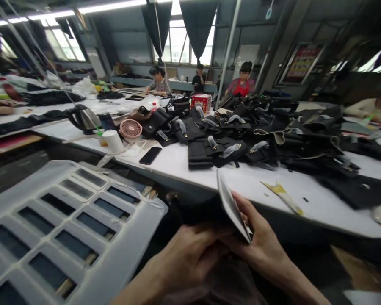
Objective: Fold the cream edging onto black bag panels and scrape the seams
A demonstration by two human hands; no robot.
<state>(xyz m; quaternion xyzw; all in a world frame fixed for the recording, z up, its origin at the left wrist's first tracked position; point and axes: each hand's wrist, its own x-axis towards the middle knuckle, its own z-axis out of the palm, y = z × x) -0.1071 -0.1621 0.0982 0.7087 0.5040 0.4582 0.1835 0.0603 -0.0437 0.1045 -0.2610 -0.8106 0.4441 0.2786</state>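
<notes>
A thin flat piece (231,207) with a pale face is held by the right hand (262,239), in front of the body and just short of the near edge of the white surface (174,163). The piece is stood almost on its edge, and its long axis is directed from the far left end to the near right end — the near end is placed beside the right thumb.

By the fingers of the right hand the right side of the piece is supported, so this hand is the nearer one, with a narrow grip. The left hand (184,254) is placed to the left and below, with the fingers bent and turned toward the near part of the piece. Its fingertips are covered by shadow and by dark material (200,209); whether something is pinched there cannot be told.

Beyond the piece, black bags (198,152) are heaped on the surface. A phone (150,155) is laid to their left, near the edge, and a yellowish strip (282,197) is laid to the right of the piece. On the left side, apart from both hands, a pale tray (142,241) with rectangular openings is seen.
</notes>
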